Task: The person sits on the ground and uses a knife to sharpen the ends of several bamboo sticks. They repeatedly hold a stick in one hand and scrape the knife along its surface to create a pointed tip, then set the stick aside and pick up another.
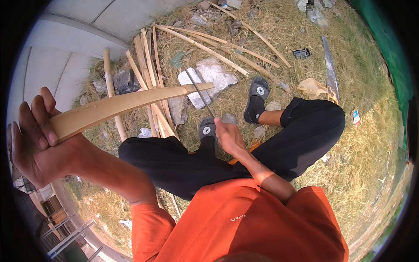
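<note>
My left hand (37, 131) is closed around the near end of a pale, flat bamboo strip (118, 107), raised at the left with its fingers over the strip. The strip reaches across to the middle, narrowing toward its far end. In front of my body my right hand (229, 136) grips a knife, its handle hidden in the fist. The knife's thin, dark blade (201, 93) points away from me and crosses the strip close to its far tip. Whether the edge has cut into the bamboo, I cannot tell.
Bamboo poles and split lengths (150, 65) lie beyond the strip, near a grey wall (61, 39). A white block (190, 89) and pale stone (216, 72) are beside my feet. On the dry grass at right lies a long metal saw-like blade (330, 65). A green sheet (388, 48) borders the right.
</note>
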A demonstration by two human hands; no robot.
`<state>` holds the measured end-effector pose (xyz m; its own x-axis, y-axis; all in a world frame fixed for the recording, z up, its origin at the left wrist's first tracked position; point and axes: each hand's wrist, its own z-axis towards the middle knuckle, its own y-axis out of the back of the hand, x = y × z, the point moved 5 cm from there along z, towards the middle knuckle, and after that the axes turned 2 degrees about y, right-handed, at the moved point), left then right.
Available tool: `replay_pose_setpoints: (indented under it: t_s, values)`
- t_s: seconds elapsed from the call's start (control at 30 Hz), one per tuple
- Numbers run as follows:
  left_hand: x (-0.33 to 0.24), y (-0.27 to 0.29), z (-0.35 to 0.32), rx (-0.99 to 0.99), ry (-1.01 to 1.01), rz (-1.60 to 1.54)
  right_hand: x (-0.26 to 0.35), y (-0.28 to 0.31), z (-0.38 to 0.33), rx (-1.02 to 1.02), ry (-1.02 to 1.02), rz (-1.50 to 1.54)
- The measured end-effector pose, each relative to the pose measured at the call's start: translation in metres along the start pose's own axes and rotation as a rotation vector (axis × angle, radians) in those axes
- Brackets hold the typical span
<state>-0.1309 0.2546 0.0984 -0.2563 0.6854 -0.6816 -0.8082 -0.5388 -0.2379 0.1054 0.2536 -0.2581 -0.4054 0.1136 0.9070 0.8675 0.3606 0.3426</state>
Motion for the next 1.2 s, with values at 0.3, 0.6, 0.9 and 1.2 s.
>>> replay_pose_setpoints:
  t_s: [0.3, 0.6, 0.9, 1.2]
  values:
    - [-0.003, -0.013, -0.012, 0.089, 0.000, -0.156, 0.055, 0.024, -0.008, 0.091, 0.201, 0.015]
    - [0.006, 0.000, 0.004, 0.823, 0.124, -0.490, 0.058, 0.048, -0.004, 0.087, 0.066, 0.132]
    - [0.008, 0.004, 0.008, 0.963, 0.086, -0.573, -0.023, 0.033, 0.017, 0.144, -0.192, -0.176]
    - [0.010, -0.025, -0.003, 0.038, 0.083, -0.062, 0.027, 0.014, -0.007, 0.028, 0.126, 0.068]
